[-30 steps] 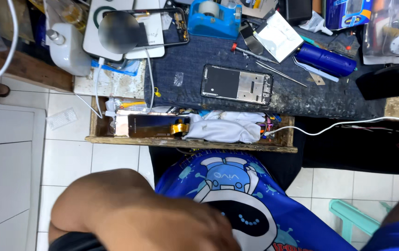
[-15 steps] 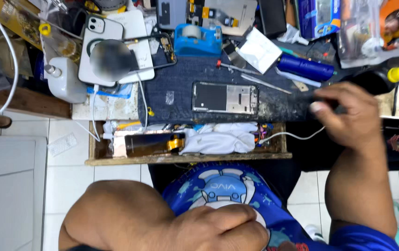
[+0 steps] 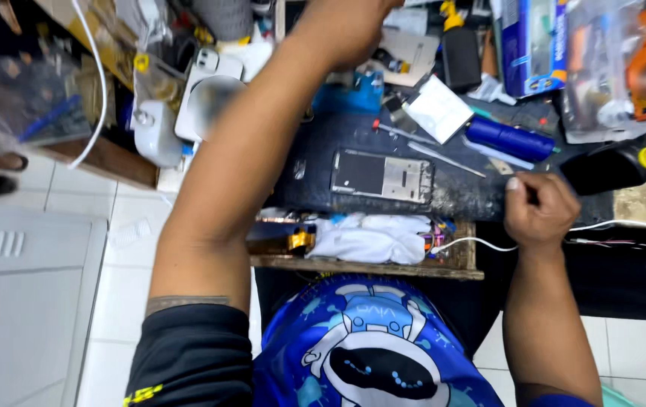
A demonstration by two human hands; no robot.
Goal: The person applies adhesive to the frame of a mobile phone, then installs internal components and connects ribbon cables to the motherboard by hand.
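Bright even light, soft shadows (edges stretched, slight motion blur).

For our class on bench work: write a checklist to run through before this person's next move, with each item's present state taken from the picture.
1. Opened phone frame lies flat on the dark mat: ok.
2. Left hand in full view: not ok, it runs off the top edge.
3. Right hand grip: closed at the mat's edge; contents cannot tell.
4. White cable apart from the frame: ok.
5. White cloth in the wooden tray: ok.
6. Thin metal tool apart from both hands: ok.
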